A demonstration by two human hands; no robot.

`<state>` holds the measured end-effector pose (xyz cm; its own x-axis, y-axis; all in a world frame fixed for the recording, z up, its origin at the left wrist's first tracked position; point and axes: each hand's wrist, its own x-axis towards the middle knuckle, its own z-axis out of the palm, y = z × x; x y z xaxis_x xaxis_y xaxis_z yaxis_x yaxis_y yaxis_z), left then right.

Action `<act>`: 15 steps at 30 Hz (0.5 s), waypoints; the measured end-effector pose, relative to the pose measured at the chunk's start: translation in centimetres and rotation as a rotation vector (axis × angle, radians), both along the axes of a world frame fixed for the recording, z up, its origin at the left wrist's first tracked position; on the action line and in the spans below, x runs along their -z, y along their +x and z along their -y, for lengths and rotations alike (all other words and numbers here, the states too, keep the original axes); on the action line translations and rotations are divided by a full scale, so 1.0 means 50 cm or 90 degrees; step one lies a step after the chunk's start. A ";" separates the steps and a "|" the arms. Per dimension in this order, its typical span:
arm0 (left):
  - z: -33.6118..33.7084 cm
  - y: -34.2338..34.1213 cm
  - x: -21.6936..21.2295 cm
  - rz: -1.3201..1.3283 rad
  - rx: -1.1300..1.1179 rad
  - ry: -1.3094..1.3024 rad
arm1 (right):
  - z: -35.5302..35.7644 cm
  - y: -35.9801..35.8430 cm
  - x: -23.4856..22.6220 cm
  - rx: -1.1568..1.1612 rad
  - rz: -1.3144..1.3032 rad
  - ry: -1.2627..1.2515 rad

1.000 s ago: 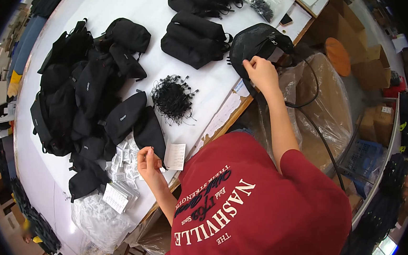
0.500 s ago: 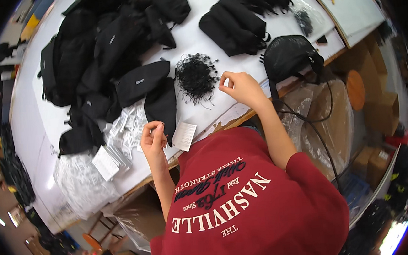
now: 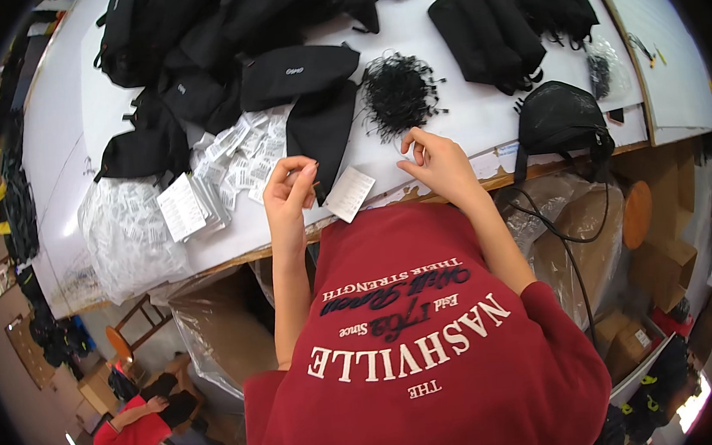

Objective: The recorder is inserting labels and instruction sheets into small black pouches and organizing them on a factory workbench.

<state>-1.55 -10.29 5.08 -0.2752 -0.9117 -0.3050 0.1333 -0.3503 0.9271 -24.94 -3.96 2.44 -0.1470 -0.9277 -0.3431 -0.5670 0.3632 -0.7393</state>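
My left hand point(image 3: 290, 192) is closed in a pinch at the table's near edge; whatever is between its fingertips is too small to make out. Beside it lies a narrow black fabric pouch point(image 3: 321, 126), its lower end close to the fingers. A white printed card tag point(image 3: 350, 194) rests at the table edge between my hands. My right hand point(image 3: 437, 162) has thumb and forefinger curled toward each other, just nearer me than a tangled pile of black tag strings point(image 3: 400, 93). Any strand in that pinch is too fine to tell.
Black bags point(image 3: 182, 35) heap at the far left, near loose white labels point(image 3: 249, 154), a stack of cards point(image 3: 187, 206) and a clear plastic bag of labels point(image 3: 127, 232). Black pouches point(image 3: 488, 36) and a black backpack point(image 3: 564, 122) lie right. A person in red point(image 3: 134, 436) sits lower left.
The view has shifted, so the table's things appear farther right and higher. My right hand has drawn slightly back from the string pile toward me. Both hands keep their fingers curled.
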 end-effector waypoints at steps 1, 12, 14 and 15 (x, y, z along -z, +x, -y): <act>0.001 0.001 0.002 -0.013 -0.002 -0.001 | 0.000 0.007 -0.012 -0.042 0.042 0.032; -0.001 0.016 -0.017 -0.054 -0.021 -0.004 | 0.022 0.098 0.028 -0.386 -0.071 -0.271; 0.000 0.024 -0.017 -0.051 -0.043 -0.013 | 0.016 0.092 0.023 -0.365 -0.074 -0.294; -0.001 0.029 -0.016 -0.047 -0.049 -0.016 | 0.013 0.092 0.015 -0.340 -0.076 -0.319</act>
<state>-0.08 -10.26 5.87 -0.2248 -0.9382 -0.2630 0.2267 -0.3129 0.9223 -20.33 -4.62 1.69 0.3582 -0.9245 0.1304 -0.6592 -0.3493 -0.6659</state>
